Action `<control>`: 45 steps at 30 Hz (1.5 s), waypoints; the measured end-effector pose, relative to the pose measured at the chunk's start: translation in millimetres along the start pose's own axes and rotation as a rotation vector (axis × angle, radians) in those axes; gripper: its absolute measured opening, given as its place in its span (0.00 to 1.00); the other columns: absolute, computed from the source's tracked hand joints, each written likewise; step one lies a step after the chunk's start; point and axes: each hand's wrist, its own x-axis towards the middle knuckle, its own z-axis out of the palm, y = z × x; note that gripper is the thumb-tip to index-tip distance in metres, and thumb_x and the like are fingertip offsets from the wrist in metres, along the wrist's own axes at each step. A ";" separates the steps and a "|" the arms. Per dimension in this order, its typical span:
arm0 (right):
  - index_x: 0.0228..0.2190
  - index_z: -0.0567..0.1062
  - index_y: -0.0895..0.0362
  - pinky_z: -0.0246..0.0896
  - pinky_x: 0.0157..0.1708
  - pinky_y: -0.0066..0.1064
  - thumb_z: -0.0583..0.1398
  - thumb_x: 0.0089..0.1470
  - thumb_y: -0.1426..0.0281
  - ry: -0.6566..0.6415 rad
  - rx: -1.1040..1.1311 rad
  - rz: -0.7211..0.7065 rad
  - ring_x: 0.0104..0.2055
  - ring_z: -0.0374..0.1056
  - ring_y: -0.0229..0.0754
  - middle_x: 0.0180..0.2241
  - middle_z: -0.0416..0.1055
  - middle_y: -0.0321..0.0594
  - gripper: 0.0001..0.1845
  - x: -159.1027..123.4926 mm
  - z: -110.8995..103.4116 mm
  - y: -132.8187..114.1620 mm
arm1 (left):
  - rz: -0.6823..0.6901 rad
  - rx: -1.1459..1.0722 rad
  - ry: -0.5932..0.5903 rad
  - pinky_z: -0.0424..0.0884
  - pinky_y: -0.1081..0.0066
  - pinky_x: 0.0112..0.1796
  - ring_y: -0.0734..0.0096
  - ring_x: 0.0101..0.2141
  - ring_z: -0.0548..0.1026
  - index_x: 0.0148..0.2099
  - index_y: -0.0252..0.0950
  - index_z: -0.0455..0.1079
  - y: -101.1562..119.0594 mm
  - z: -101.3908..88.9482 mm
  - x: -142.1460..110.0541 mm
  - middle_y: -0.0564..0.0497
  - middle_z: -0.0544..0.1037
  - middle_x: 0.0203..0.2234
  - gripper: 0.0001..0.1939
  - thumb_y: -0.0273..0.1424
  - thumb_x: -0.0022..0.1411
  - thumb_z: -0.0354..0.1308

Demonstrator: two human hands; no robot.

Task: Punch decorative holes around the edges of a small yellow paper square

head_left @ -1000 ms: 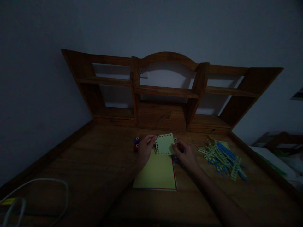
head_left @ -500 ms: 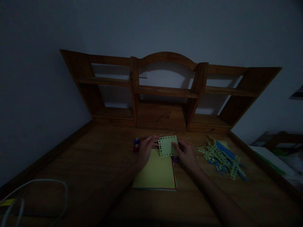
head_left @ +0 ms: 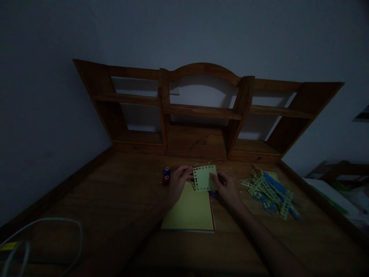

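Note:
My right hand (head_left: 229, 188) pinches the right side of a small pale yellow-green sheet of paper (head_left: 204, 179), thumb on top. Small cut-out shapes line the sheet's edges. My left hand (head_left: 178, 184) is at the sheet's left edge with its fingers stretched out and apart; dimness hides whether the fingertips touch it. Below lies a stack of coloured paper (head_left: 188, 211), yellow on top with red and blue edges. Beside my left hand stand a small purple object (head_left: 166, 171) and a red one (head_left: 165, 180), each with a pale round spot. Another purple object (head_left: 213, 194) is partly hidden by my right hand.
A pile of punched yellow-green and blue paper strips (head_left: 271, 192) lies on the right of the wooden desk (head_left: 115, 200). Tiny paper bits are scattered behind my hands. A wooden shelf unit (head_left: 198, 111) stands along the back. A white cable (head_left: 57, 220) loops at front left.
My left hand's fingers have shifted slightly at the sheet's left edge. The sheet and my right hand stay almost in place.

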 end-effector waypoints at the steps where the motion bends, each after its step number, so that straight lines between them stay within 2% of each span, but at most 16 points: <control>1: 0.30 0.73 0.56 0.59 0.26 0.29 0.54 0.58 0.57 0.001 -0.001 0.000 0.29 0.66 0.43 0.28 0.72 0.39 0.17 0.0 0.1 0.3 | 0.006 0.002 0.000 0.71 0.73 0.26 0.63 0.31 0.79 0.39 0.32 0.71 0.3 0.0 -0.1 0.44 0.79 0.36 0.18 0.43 0.58 0.56; 6: 0.33 0.74 0.57 0.61 0.27 0.29 0.53 0.59 0.56 -0.023 0.036 0.023 0.32 0.68 0.44 0.31 0.73 0.41 0.18 0.0 0.2 0.9 | 0.014 0.013 0.016 0.71 0.73 0.27 0.63 0.31 0.79 0.38 0.33 0.71 1.0 0.6 0.1 0.44 0.79 0.35 0.17 0.43 0.58 0.57; 14: 0.30 0.74 0.56 0.57 0.24 0.28 0.53 0.59 0.56 -0.028 -0.043 0.013 0.27 0.66 0.42 0.26 0.72 0.38 0.18 -0.5 -3.1 -4.3 | 0.026 0.037 0.008 0.72 0.72 0.26 0.63 0.31 0.79 0.38 0.34 0.71 -2.8 -0.3 0.7 0.45 0.79 0.34 0.16 0.42 0.55 0.59; 19: 0.30 0.73 0.56 0.57 0.25 0.28 0.53 0.59 0.57 -0.010 -0.057 0.015 0.29 0.67 0.43 0.28 0.73 0.38 0.16 -0.3 -3.5 -7.0 | 0.039 0.050 0.018 0.71 0.73 0.25 0.63 0.31 0.79 0.38 0.33 0.71 -2.3 0.1 0.9 0.45 0.79 0.33 0.15 0.41 0.56 0.59; 30: 0.28 0.72 0.56 0.56 0.25 0.29 0.53 0.59 0.58 -0.014 -0.047 -0.045 0.28 0.64 0.41 0.25 0.69 0.38 0.17 0.0 -0.7 -5.8 | 0.075 0.113 0.017 0.73 0.72 0.28 0.66 0.30 0.77 0.37 0.34 0.71 -7.2 0.6 1.1 0.47 0.79 0.30 0.14 0.41 0.57 0.58; 35: 0.28 0.72 0.57 0.57 0.26 0.28 0.53 0.59 0.57 -0.021 -0.034 -0.010 0.29 0.66 0.42 0.26 0.70 0.38 0.18 0.1 -0.5 -5.4 | 0.035 0.127 0.009 0.73 0.72 0.28 0.64 0.32 0.78 0.39 0.33 0.72 -7.8 0.0 2.6 0.45 0.79 0.34 0.16 0.41 0.57 0.57; 41: 0.30 0.73 0.57 0.58 0.27 0.29 0.53 0.59 0.56 -0.024 -0.017 -0.008 0.30 0.66 0.43 0.28 0.72 0.39 0.18 -0.8 -0.6 -5.3 | 0.049 0.135 0.011 0.72 0.73 0.27 0.64 0.32 0.78 0.40 0.33 0.73 -7.4 0.0 2.1 0.45 0.80 0.35 0.16 0.41 0.57 0.58; 45: 0.28 0.72 0.56 0.55 0.25 0.28 0.53 0.59 0.57 -0.019 -0.046 -0.020 0.28 0.65 0.41 0.26 0.70 0.37 0.17 -0.7 -1.1 -5.1 | 0.024 0.136 0.020 0.71 0.74 0.25 0.64 0.32 0.78 0.40 0.33 0.73 -7.4 0.4 2.3 0.44 0.80 0.35 0.15 0.40 0.57 0.58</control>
